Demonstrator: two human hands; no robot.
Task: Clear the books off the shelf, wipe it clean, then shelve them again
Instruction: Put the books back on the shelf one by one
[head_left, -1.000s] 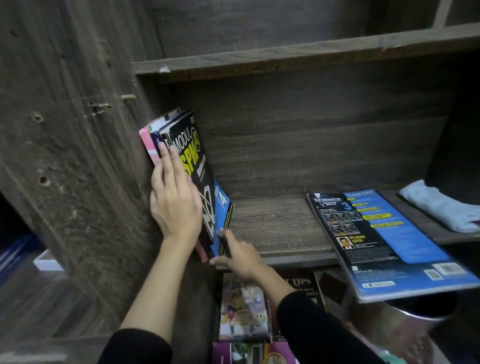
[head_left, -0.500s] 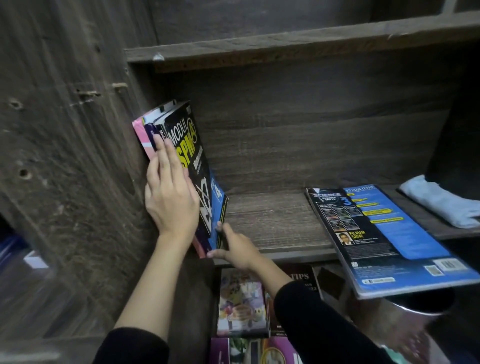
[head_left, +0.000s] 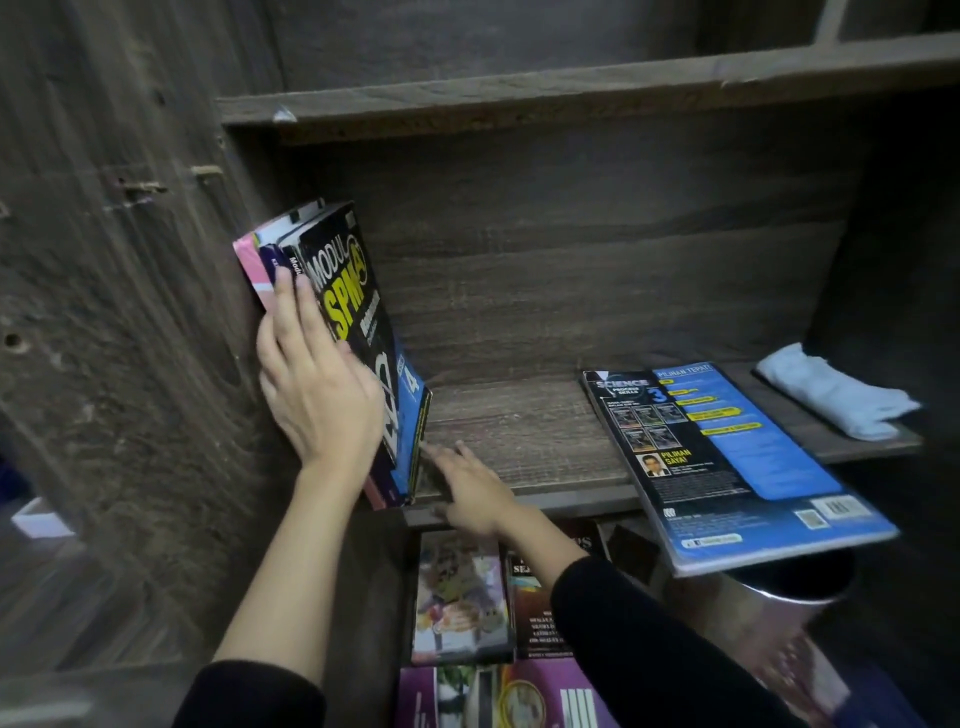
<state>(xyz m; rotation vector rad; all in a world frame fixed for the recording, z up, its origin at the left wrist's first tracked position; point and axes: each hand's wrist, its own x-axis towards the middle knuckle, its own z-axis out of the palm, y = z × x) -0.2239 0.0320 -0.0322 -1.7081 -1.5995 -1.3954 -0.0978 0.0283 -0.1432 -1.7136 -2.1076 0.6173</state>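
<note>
A leaning row of books (head_left: 387, 415) stands at the far left end of the shelf (head_left: 519, 431), tipped against the cabinet's side panel (head_left: 130, 312). The black book (head_left: 358, 322) faces out, cover reads "MODUL SPM" in white & yellow; smaller text under that is too blurred to read. Behind it are a purple book (head_left: 271, 260) and a pink book (head_left: 248, 260), the pink one next to the panel. On the black one's other side is a blue book (head_left: 413, 410) w/ a big "4", its foot on the shelf board.

L hand (head_left: 317, 400) lies flat on the row: fingers straight, pressed together, tips up on the purple & black spines. R hand (head_left: 470, 491) is low at the shelf's front edge, fingers straight & a bit apart, pointing at the foot of the blue book. It's blurred, so can't tell if the tips touch it.

Right half of the shelf: science book (head_left: 727, 457) lies flat, sticking out past the front edge. It reads "SCIENCE PROCESS SKILLS 3", "PILIHAN TEPAT", "PILIHAN SAYA!", w/ barcodes near the corner. A folded white cloth (head_left: 831, 400) sits at the far right, apart from it.

Below the shelf: a colourful book (head_left: 457, 597) lying flat, beside it a dark book (head_left: 535, 613) w/ a title starting "SEJ", & a shiny metal bin (head_left: 769, 618) under the overhanging science book.
</note>
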